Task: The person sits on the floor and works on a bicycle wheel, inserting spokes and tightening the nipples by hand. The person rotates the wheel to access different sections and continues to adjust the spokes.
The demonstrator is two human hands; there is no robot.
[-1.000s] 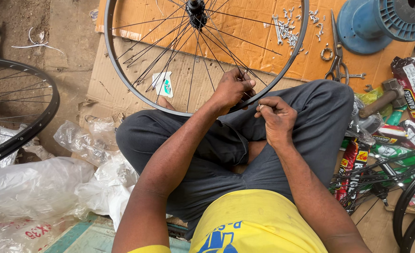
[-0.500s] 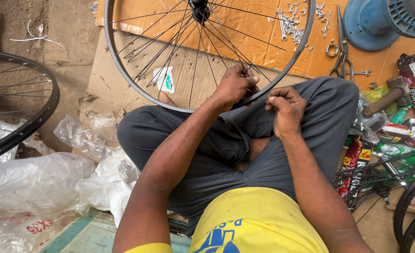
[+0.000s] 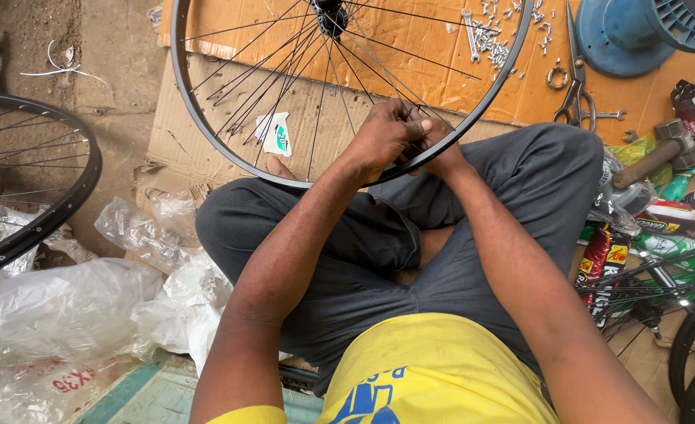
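Over your crossed legs, your left hand (image 3: pixel 383 137) and right hand (image 3: pixel 435 145) close together, fingers pinched on thin spokes (image 3: pixel 340 94) at the near edge of the bike wheel (image 3: pixel 206 126), scissors (image 3: pixel 577 78) off to the right.

Brightness: we see even, soft daylight across the whole view, with nothing dim.
Source: we cannot tell where the light comes from; it reads as diffuse, from above.
Shadows: we find only faint, soft ones, under the wheel (image 3: pixel 206 118) rim on the cardboard (image 3: pixel 410 47) and between the knees.
Glare: we note pale sheen on the plastic bags (image 3: pixel 57 306) at lower left and small glints on the screws (image 3: pixel 493 35) near the cardboard's far edge.
Sharpness: we see the hands and spokes crisp, with no motion blur.
Distortion: we see wide-angle bending; the arms stretch toward the bottom edge and the side wheels curve at the frame edges.
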